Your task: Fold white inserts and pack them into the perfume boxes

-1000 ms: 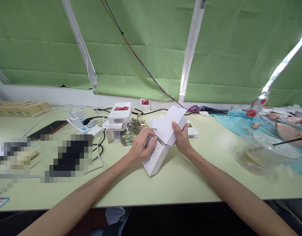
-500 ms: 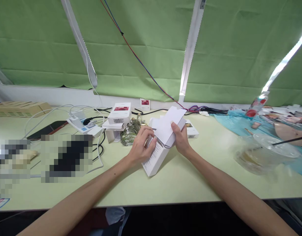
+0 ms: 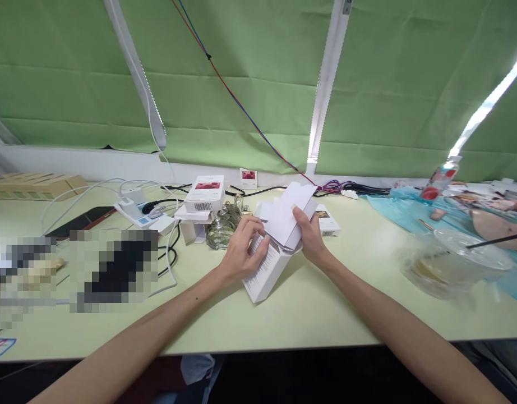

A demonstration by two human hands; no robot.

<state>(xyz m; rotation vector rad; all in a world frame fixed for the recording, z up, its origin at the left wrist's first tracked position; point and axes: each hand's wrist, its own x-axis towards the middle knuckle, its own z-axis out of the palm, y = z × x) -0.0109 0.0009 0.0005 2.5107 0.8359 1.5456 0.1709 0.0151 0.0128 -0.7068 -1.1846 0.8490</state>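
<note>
A white cardboard box [image 3: 264,273] with printed text on its side rests tilted on the pale green table [image 3: 317,314], its lower corner touching the top. My left hand [image 3: 243,249] wraps over the box's upper left side. My right hand [image 3: 309,235] grips the open top end, thumb pressed on the raised white flaps [image 3: 289,213]. Just behind my left hand lies a clear glass bottle [image 3: 222,227].
White boxes with red pictures [image 3: 206,193] and a small box [image 3: 328,223] lie behind. A power strip with cables [image 3: 144,216] and a dark phone [image 3: 79,223] are at the left. At the right are a clear plastic container [image 3: 447,261], blue sheet [image 3: 404,216] and bottle [image 3: 439,179].
The box and both hands have barely shifted. My left thumb has slid slightly along the box's side.
</note>
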